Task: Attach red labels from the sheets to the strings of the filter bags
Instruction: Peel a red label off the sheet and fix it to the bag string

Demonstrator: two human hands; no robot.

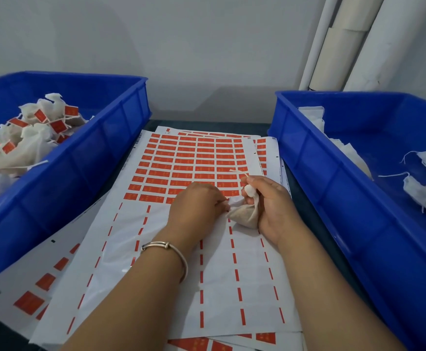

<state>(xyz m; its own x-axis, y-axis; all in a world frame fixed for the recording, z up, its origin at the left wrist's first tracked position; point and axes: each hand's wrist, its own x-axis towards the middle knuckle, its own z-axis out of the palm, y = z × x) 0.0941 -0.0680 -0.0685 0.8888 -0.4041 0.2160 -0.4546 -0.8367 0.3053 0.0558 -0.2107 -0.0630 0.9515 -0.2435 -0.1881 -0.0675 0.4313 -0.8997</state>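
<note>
left bin (120,138): blue, on my left side; inside I see filter bags that already carry red labels on their strings.
left hand (196,203): it lies on the label sheet, back of the hand up, fingers bent down at the lowest full row of labels. I cannot tell if the fingertips already pinch a label, they are hidden under the hand.
label sheet (196,158): top sheet of a stack, flat on the table. The far half has red labels in rows; the near half is stripped, only thin red dashes remain.
filter bag (245,214): held in my right hand (272,206), fingers curled around its neck, the full body hanging down and touching the sheet, just beside the left fingertips.
string (239,173): it comes out above the right thumb and points away from me and a little left, over the labels.
key relation: I judge the label must travel right and away to reach the string; the left hand is the nearer one.
right bin (308,158): blue, holds white bags with bare strings.
room: grey wall behind, white pipes at far right.
</note>
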